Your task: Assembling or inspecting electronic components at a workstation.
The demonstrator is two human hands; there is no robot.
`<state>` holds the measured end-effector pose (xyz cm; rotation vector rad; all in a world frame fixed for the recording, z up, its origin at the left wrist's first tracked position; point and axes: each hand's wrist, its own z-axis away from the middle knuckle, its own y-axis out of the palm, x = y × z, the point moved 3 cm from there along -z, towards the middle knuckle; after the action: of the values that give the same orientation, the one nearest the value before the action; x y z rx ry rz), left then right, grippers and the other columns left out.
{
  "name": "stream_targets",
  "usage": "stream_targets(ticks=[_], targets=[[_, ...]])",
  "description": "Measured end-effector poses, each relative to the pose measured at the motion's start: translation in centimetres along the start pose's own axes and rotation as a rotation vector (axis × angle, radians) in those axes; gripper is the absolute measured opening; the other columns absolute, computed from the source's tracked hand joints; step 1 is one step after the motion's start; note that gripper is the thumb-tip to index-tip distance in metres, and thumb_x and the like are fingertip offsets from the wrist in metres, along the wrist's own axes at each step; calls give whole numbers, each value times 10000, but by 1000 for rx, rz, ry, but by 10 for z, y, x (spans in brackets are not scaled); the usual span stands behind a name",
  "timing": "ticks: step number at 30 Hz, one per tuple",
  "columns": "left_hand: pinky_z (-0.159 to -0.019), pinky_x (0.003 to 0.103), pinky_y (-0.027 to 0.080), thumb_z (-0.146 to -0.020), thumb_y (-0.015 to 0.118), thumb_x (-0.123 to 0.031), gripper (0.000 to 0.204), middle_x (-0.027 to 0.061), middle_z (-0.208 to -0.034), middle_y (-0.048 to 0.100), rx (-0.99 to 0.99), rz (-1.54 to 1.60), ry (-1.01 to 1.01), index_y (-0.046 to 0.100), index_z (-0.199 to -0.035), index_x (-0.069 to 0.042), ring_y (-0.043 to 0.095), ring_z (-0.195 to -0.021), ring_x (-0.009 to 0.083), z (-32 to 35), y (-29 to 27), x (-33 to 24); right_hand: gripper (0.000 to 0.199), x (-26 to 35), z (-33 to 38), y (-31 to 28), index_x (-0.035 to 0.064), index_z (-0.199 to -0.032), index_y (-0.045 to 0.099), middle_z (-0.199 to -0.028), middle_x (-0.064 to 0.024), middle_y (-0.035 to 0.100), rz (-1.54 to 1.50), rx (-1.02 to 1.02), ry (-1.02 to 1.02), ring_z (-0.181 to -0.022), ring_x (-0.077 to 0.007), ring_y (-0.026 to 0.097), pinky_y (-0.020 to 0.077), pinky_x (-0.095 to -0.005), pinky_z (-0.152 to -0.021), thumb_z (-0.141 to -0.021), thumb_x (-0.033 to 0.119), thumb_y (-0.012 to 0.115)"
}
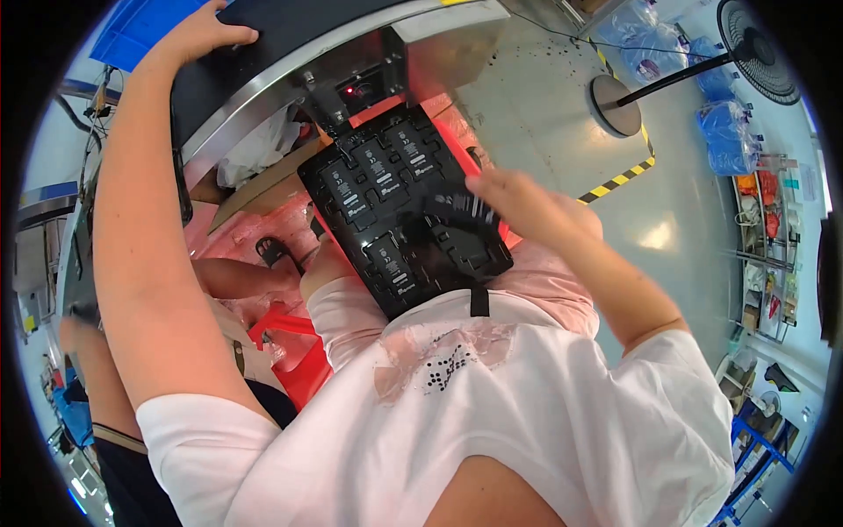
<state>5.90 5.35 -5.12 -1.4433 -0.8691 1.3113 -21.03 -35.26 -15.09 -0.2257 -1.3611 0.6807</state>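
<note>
Black moulded tray point(399, 206), red crate point(299, 351), yellow-and-black striped floor tape point(619, 178), blue bin point(145, 26).

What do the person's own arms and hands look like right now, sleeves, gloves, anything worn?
Both hands, left hand and right hand, are bare: no gloves, rings or watch visible. The forearms are uncovered too. Short white sleeves of a white T-shirt end above the elbows.

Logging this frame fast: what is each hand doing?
Left hand: resting on the black conveyor belt, holding nothing.
Right hand: gripping a black part over the black tray.

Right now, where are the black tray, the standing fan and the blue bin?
black tray point(386, 189), head view, on its upper compartments.
standing fan point(615, 105), head view, on its round base.
blue bin point(140, 31), head view, on its side.
</note>
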Motion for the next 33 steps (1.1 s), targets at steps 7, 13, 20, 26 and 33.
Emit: stream_targets(ticks=[7,13,20,26,33], targets=[[-980,360,395,-644,784,-345,863,148,-1181,517,-212,-40,225,411,-1384,-103,508,-1111,258,134,-4,-152,364,-76,41,70,35,-783,610,-694,-161,635,579,-68,5,-645,-361,632,488,-439,-603,-925,356,513],[-1030,413,355,-566,770,-268,878,211,-1246,446,202,59,391,397,-1321,-20,446,-1183,368,244,79,-265,360,-68,46,33,79,-835,632,-747,-86,666,802,110,24,-672,-234,659,486,-376,-648,-892,423,541],[-984,451,361,-565,800,-348,888,206,-1128,455,158,-61,331,433,-1263,59,449,-1084,353,299,238,-242,509,-94,74,61,71,-1307,494,-1438,-68,389,909,69,-683,-1362,-211,302,230,-537,-1086,-877,335,557],[-1065,527,262,-674,754,-397,796,211,-1277,431,59,-109,300,461,-1271,42,388,-1220,354,315,267,-236,488,-88,72,64,63,-1322,476,-1428,-95,406,796,55,-628,-1346,-226,348,249,-552,-1080,-877,243,564],[-1063,569,245,-778,662,-433,693,187,-1382,400,-169,-155,178,481,-1277,12,370,-1273,327,322,295,-229,598,7,35,28,83,-1335,454,-1422,-135,396,474,-187,-875,-1314,-300,386,311,-519,-1046,-771,92,649]])
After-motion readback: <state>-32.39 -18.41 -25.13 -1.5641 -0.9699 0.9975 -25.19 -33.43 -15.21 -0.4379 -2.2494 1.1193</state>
